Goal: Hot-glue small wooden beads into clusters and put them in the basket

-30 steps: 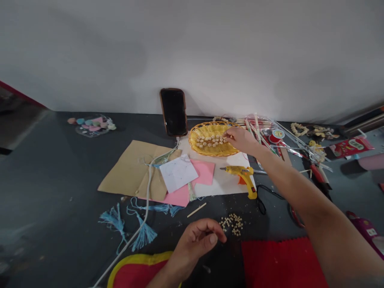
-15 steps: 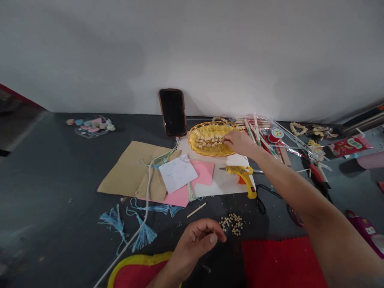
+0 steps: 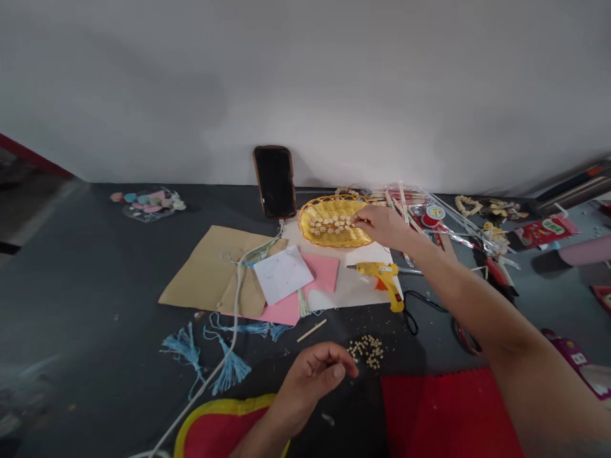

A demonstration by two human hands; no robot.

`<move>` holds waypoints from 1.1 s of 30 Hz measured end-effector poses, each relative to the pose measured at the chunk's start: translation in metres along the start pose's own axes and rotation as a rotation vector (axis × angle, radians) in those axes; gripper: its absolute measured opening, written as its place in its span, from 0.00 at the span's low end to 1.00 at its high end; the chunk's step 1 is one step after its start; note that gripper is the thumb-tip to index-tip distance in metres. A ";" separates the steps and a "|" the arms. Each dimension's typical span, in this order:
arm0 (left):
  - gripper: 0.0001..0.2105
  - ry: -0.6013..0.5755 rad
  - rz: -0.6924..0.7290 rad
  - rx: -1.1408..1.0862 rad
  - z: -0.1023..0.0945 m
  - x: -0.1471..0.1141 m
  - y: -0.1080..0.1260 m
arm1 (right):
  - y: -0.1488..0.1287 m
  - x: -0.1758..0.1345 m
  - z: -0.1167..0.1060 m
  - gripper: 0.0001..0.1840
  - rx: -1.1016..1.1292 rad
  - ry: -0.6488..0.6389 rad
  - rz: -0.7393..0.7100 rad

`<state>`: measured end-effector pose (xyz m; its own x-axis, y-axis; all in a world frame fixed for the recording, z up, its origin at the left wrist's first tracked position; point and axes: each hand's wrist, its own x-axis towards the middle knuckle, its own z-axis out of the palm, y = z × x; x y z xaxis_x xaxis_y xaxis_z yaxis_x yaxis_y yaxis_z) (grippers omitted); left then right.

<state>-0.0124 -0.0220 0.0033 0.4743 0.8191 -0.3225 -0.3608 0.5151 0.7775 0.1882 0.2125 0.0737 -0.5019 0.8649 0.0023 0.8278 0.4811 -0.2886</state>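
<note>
My right hand (image 3: 379, 226) reaches over the right end of a yellow woven basket (image 3: 340, 240), its fingertips pinched together. What they hold, if anything, is too small to make out. Inside the basket lie rows of small pale flower-shaped pieces (image 3: 329, 225). Low in the view, my left hand (image 3: 317, 375) rests with curved fingers, the thumb apart from them and nothing visible between. Beside its fingertips is a loose pile of small wooden beads (image 3: 370, 351). A yellow glue gun (image 3: 384, 273) lies on white paper below my right forearm.
A phone (image 3: 275, 182) leans on the wall. Brown paper (image 3: 205, 267), pink sheets (image 3: 324, 272), a white card (image 3: 283, 275), blue tassels (image 3: 231, 369) and a white cable (image 3: 235, 318) cover the left-centre. Red thread (image 3: 433, 216) stands among sticks; red felt (image 3: 449, 413) lies in front.
The view has shifted slightly. My right hand stays pinched at the basket's right end, and my left hand keeps nearly the same pose beside the beads.
</note>
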 end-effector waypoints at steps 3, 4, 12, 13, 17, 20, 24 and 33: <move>0.09 0.007 0.001 0.003 0.001 0.001 0.000 | -0.008 -0.012 -0.021 0.09 0.122 0.123 -0.026; 0.09 0.008 0.005 0.004 0.001 0.001 0.000 | -0.011 -0.018 -0.030 0.09 0.185 0.178 -0.044; 0.11 0.046 0.100 -0.008 0.005 0.000 -0.002 | -0.044 -0.136 -0.062 0.15 0.537 0.335 -0.181; 0.11 0.052 0.125 -0.016 0.006 0.000 -0.001 | -0.046 -0.154 -0.054 0.15 0.587 0.316 -0.185; 0.14 0.115 0.242 0.047 0.010 0.000 0.004 | -0.046 -0.216 -0.004 0.14 0.756 0.235 -0.005; 0.13 0.199 0.299 0.266 0.011 -0.004 0.008 | -0.045 -0.245 0.030 0.13 0.838 0.280 0.172; 0.08 0.254 0.346 0.799 0.008 -0.003 0.025 | -0.047 -0.258 0.047 0.08 0.801 0.281 0.317; 0.18 0.666 0.265 1.225 -0.042 0.091 0.126 | 0.010 -0.182 0.005 0.12 0.697 0.378 0.273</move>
<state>-0.0485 0.1283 0.0496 -0.0815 0.9965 -0.0184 0.6985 0.0703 0.7121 0.2864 0.0590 0.0660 -0.0851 0.9877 0.1315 0.5013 0.1565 -0.8510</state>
